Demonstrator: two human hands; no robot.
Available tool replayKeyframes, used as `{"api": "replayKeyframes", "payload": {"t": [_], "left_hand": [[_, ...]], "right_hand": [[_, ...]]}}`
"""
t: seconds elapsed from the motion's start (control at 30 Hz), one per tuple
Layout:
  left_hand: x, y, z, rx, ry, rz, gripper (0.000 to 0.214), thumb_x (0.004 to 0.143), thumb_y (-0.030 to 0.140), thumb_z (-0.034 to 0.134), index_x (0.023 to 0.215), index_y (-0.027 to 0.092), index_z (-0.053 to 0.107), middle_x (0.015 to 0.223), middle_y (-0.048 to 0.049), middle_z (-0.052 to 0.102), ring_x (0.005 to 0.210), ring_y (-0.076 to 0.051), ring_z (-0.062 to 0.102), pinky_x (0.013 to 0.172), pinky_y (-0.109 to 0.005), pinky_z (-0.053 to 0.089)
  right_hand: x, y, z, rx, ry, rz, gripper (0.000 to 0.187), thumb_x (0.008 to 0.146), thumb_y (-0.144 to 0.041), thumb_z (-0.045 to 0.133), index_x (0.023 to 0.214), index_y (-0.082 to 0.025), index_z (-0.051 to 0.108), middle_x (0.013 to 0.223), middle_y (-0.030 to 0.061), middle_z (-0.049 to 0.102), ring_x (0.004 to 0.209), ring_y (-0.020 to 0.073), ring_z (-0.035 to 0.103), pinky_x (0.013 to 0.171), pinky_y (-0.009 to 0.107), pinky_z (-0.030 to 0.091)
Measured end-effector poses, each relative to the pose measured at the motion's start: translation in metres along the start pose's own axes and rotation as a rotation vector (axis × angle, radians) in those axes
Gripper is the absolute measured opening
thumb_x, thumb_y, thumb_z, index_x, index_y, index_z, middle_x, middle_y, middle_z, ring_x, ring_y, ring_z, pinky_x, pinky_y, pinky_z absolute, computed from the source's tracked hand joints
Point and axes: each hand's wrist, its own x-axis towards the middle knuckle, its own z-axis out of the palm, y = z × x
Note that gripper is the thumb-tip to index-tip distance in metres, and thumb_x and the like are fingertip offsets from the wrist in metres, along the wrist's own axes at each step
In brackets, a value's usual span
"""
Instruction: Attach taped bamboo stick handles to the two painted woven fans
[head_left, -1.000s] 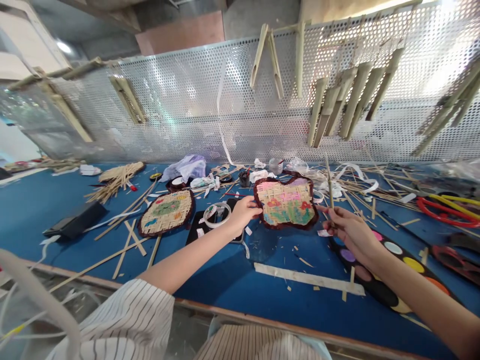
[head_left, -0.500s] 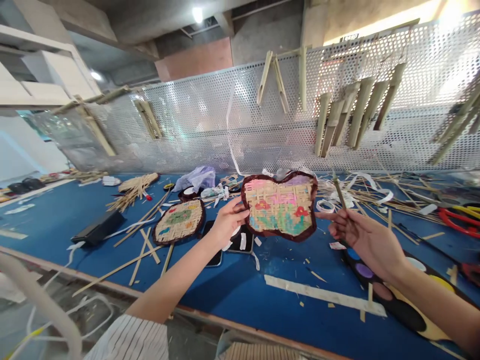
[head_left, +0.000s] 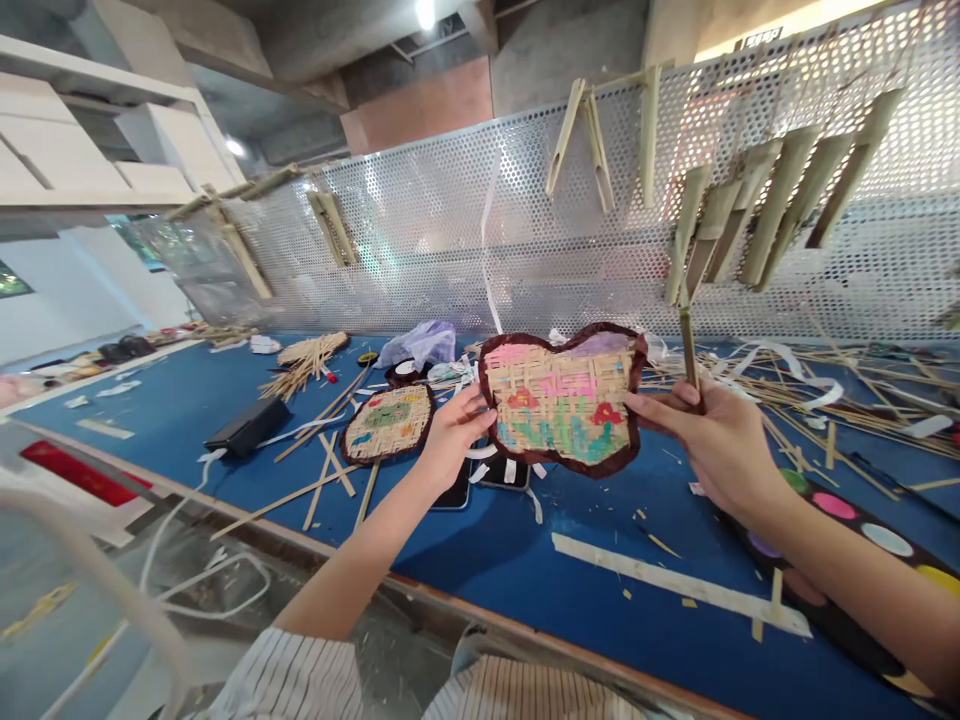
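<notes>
A woven bamboo mat (head_left: 564,398) with a dark brown rim and painted pink, red and green patches is held up above the blue table (head_left: 525,560). My left hand (head_left: 452,438) pinches its left edge. My right hand (head_left: 711,440) touches the mat's right edge with its fingertips and grips a thin brush (head_left: 686,340) that points upward. A second painted woven mat (head_left: 388,423) lies flat on the table to the left.
A black paint palette (head_left: 847,540) with coloured wells lies under my right forearm. Bamboo strips (head_left: 675,585), phones (head_left: 480,475), a black box (head_left: 247,425) and scraps litter the table. Bamboo pieces hang on a perforated metal panel (head_left: 465,240) behind.
The painted mat has been lifted off the table and brought up closer to me. My right hand with the brush has moved in to the mat's right edge.
</notes>
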Motion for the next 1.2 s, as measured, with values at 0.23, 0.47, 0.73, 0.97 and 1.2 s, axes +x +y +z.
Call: {"api": "replayKeyframes", "payload": {"t": [0.23, 0.47, 0.73, 0.97, 1.2], "left_hand": [[-0.005, -0.004, 0.007, 0.259, 0.159, 0.226, 0.051, 0.083, 0.035, 0.062, 0.13, 0.023, 0.046, 0.131, -0.0117, 0.056, 0.117, -0.024, 0.055, 0.095, -0.04, 0.047], [-0.03, -0.014, 0.042, 1.227, 0.111, 1.207, 0.028, 0.081, 0.019, 0.065, 0.108, 0.017, 0.061, 0.097, -0.0096, 0.07, 0.09, -0.022, 0.065, 0.082, -0.035, 0.054], [-0.03, -0.008, 0.046, 1.029, -0.029, 0.826, 0.019, 0.085, 0.021, 0.056, 0.085, 0.026, 0.075, 0.091, -0.0096, 0.074, 0.082, -0.025, 0.07, 0.074, -0.039, 0.056], [-0.027, -0.01, 0.038, 0.663, 0.125, 0.635, 0.015, 0.082, 0.029, 0.063, 0.09, 0.026, 0.074, 0.094, -0.0089, 0.073, 0.097, -0.027, 0.068, 0.091, -0.043, 0.051], [-0.036, 0.017, 0.044, 0.557, 0.835, 0.966, 0.006, 0.075, 0.025, 0.071, 0.078, 0.025, 0.066, 0.081, -0.0013, 0.07, 0.081, -0.019, 0.067, 0.086, -0.037, 0.053]], "right_hand": [[0.001, 0.0, 0.014, 0.024, 0.17, -0.109, 0.054, 0.044, -0.025, 0.088, 0.061, -0.026, 0.037, 0.049, -0.008, 0.056, 0.071, 0.0173, 0.067, 0.077, 0.028, 0.055], [0.003, -0.004, 0.029, 0.105, 0.271, -0.209, 0.052, 0.043, -0.019, 0.084, 0.062, -0.025, 0.036, 0.049, -0.009, 0.051, 0.067, 0.0144, 0.064, 0.076, 0.026, 0.054], [-0.003, -0.007, 0.038, 0.129, 0.242, -0.206, 0.047, 0.049, -0.014, 0.082, 0.061, -0.027, 0.038, 0.049, -0.0096, 0.049, 0.061, 0.0129, 0.059, 0.079, 0.029, 0.052], [-0.012, -0.028, 0.061, 0.167, 0.151, -0.262, 0.046, 0.055, -0.02, 0.083, 0.063, -0.027, 0.038, 0.051, -0.0091, 0.051, 0.064, 0.0135, 0.061, 0.075, 0.028, 0.05], [-0.05, -0.058, 0.085, 0.173, -0.124, -0.266, 0.032, 0.089, -0.048, 0.047, 0.066, -0.026, 0.05, 0.084, 0.0007, 0.07, 0.073, 0.0193, 0.066, 0.072, 0.037, 0.051]]}}
